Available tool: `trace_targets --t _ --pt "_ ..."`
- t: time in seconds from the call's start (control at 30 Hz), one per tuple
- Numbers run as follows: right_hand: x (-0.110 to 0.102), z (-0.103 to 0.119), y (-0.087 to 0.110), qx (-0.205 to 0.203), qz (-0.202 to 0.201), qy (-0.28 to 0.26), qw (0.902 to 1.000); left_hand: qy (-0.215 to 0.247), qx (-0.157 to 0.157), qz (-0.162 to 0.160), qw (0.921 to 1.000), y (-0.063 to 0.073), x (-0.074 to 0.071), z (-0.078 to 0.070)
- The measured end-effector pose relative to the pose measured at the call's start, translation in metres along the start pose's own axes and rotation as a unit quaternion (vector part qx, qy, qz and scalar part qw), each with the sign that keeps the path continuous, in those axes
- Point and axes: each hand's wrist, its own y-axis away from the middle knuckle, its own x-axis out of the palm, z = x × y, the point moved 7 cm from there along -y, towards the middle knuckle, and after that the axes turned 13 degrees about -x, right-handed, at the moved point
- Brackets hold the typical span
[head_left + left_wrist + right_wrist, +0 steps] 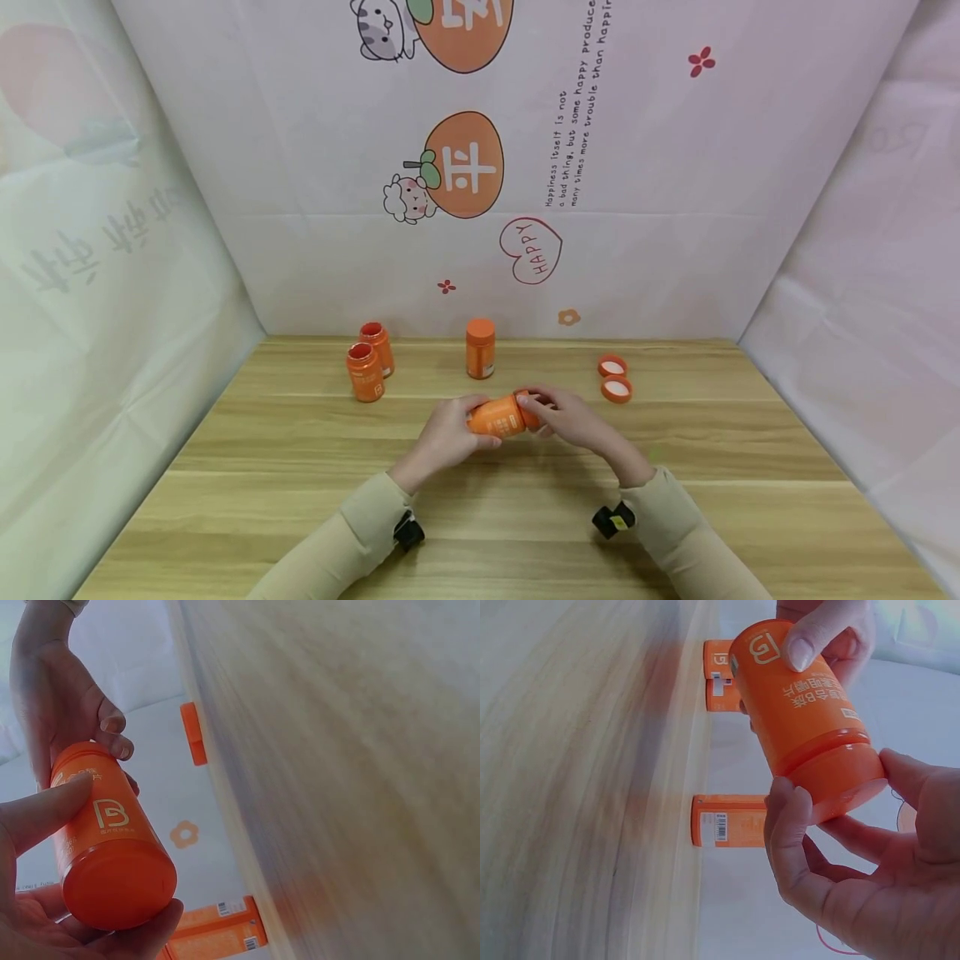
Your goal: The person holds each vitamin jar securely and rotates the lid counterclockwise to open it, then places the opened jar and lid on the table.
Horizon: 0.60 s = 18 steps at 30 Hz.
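An orange pill bottle (498, 417) is held tilted above the table between both hands. My left hand (449, 433) grips its body near the base, the thumb lying along the label in the left wrist view. At the other end my right hand (566, 417) holds the orange cap (841, 780) with thumb and curled fingers. The cap sits on the bottle's neck; whether it is loose I cannot tell. Behind the hands stands a capped orange bottle (481, 350). Two uncapped orange bottles, a front one (365, 373) and a rear one (380, 346), stand upright at the left.
Two orange caps lie white inside up at the right back, a nearer cap (617, 389) and a farther cap (612, 366), close together. The wooden table (300, 500) meets a printed white backdrop (337, 250) at its far edge, with white sheets at both sides.
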Motion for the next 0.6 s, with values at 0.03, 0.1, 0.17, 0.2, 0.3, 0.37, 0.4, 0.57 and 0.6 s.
trace_targets --t 0.03,0.1,0.17,0.2,0.3,0.37,0.4,0.57,0.6 --pt "0.0 0.0009 0.0004 -0.004 0.004 -0.002 1.0 0.003 -0.002 0.001 1.0 -0.0001 0.0 0.0003" --pt "-0.0005 0.002 0.0012 -0.012 0.011 -0.003 0.9999 0.005 -0.003 0.004 1.0 0.0001 -0.0003 0.0002" --pt "-0.0005 0.0025 0.0015 -0.021 0.02 -0.003 0.9996 0.008 -0.006 0.005 0.9999 0.0003 -0.0004 0.0006" --pt "-0.0008 0.0029 0.0017 -0.025 0.023 -0.003 0.9994 0.008 -0.005 0.006 0.9999 0.0002 -0.0004 0.0008" --pt "-0.0014 0.0047 0.002 -0.035 0.031 -0.003 0.9989 0.01 -0.005 0.007 0.9999 -0.0001 -0.0006 0.0013" --pt "-0.0018 0.006 0.0023 -0.043 0.035 -0.001 0.9985 0.011 -0.005 0.008 0.9999 -0.0006 -0.0005 0.002" --pt "-0.0019 0.0063 0.0022 -0.045 0.035 0.0 0.9984 0.011 -0.006 0.008 0.9999 -0.001 -0.0004 0.0025" --pt "-0.0018 0.008 0.0016 -0.058 0.035 0.002 0.9977 0.023 -0.014 0.012 0.9996 -0.0029 0.0004 0.0062" --pt "-0.0019 0.0085 0.0014 -0.061 0.034 0.003 0.9975 0.026 -0.016 0.013 0.9994 -0.0032 0.0004 0.0069"
